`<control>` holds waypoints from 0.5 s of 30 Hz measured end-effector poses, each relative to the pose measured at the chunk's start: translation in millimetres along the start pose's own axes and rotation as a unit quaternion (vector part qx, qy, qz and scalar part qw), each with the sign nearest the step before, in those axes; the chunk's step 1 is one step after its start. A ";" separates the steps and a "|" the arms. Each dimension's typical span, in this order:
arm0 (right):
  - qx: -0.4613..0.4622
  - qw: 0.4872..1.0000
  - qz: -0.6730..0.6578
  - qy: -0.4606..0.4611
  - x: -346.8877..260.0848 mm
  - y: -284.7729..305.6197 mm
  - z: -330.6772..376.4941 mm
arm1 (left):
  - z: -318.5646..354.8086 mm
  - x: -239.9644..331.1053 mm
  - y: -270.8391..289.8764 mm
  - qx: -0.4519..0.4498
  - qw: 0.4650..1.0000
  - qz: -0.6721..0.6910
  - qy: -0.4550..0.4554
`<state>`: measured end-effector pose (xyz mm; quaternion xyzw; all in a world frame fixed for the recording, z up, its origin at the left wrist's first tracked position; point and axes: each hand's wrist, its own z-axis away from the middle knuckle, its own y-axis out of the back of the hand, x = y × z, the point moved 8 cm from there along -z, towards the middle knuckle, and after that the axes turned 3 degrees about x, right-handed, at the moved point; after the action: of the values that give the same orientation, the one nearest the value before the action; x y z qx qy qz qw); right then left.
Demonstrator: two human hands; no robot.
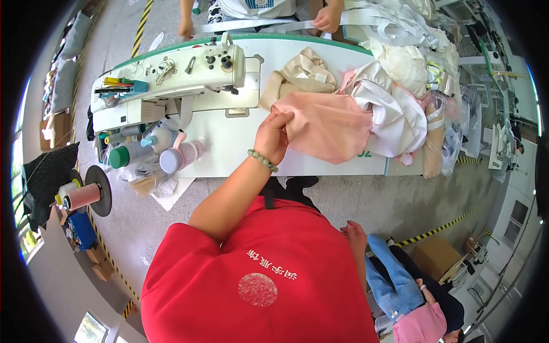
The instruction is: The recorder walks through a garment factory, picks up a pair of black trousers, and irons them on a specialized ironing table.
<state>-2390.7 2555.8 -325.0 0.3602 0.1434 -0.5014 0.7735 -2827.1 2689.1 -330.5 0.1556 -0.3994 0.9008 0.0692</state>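
My left hand, with a green bead bracelet at the wrist, pinches the left edge of a pink piece of cloth. The cloth lies spread over the front part of the white table, against a bunched white satin fabric on its right. Behind it rests a crumpled beige cloth with a small white label. Down beside my body on the right, my right hand hangs away from the table. Its fingers look loosely apart and nothing shows in them.
A white sewing machine stands on the table's left. In front of it are a green-lidded jar and a lilac-lidded bottle. A pink thread cone sits lower left. Across the table, a co-worker's hands handle white strips. White fabric is heaped right.
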 end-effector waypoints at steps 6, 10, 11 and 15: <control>-0.168 0.956 -0.115 -0.212 -265.7 -19.2 174.6 | -26.0 14.1 5.8 -0.009 1.000 0.020 0.017; -0.137 0.972 -0.085 -0.169 -123.0 66.2 145.8 | -32.6 11.2 0.9 0.006 0.999 0.037 0.029; -0.130 0.976 -0.074 -0.157 -100.9 43.5 133.4 | -32.9 12.2 1.5 0.008 0.999 0.036 0.029; -0.095 0.989 -0.030 -0.107 -8.5 22.2 72.0 | -36.4 9.4 8.6 0.031 0.998 0.041 0.043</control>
<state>-2385.2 2516.4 -260.5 0.2246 0.1172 -0.5442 0.7998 -2846.3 2710.3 -356.3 0.1023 -0.3743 0.9206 0.0440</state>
